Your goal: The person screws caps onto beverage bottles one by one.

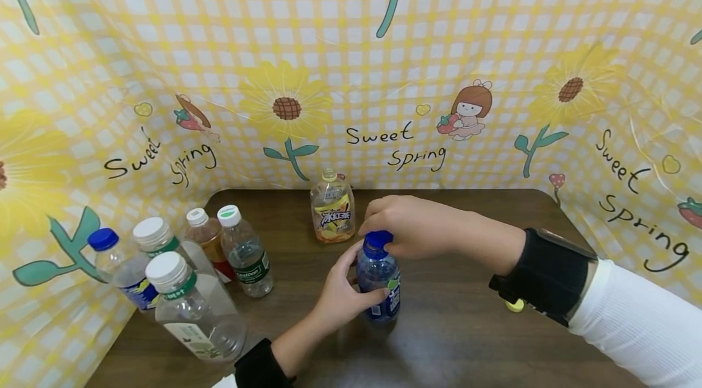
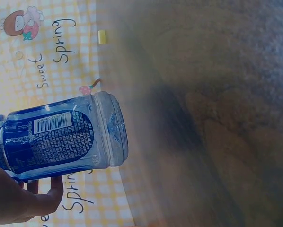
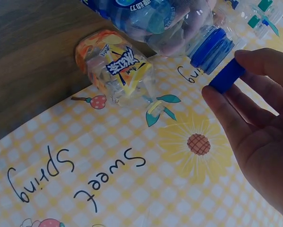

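A clear plastic bottle with a blue label [image 1: 378, 278] stands upright on the brown table [image 1: 450, 339]. My left hand [image 1: 342, 293] grips its side, thumb across the front and fingers behind. Above the bottle's mouth, my right hand [image 1: 408, 226] pinches a blue cap [image 3: 228, 75] between thumb and fingers. In the right wrist view the cap is tilted and a small gap separates it from the open bottle neck [image 3: 211, 49]. The left wrist view shows the bottle's barcode side [image 2: 51, 137] and part of the left hand [image 2: 23, 201].
Behind stands an uncapped iced tea bottle [image 1: 333, 217] with a yellow label. Several capped bottles cluster at the left, including a green-labelled one [image 1: 247, 257]. A yellow cap [image 1: 515, 306] lies under the right wrist. A checked cloth [image 1: 351, 71] surrounds the table's back and sides.
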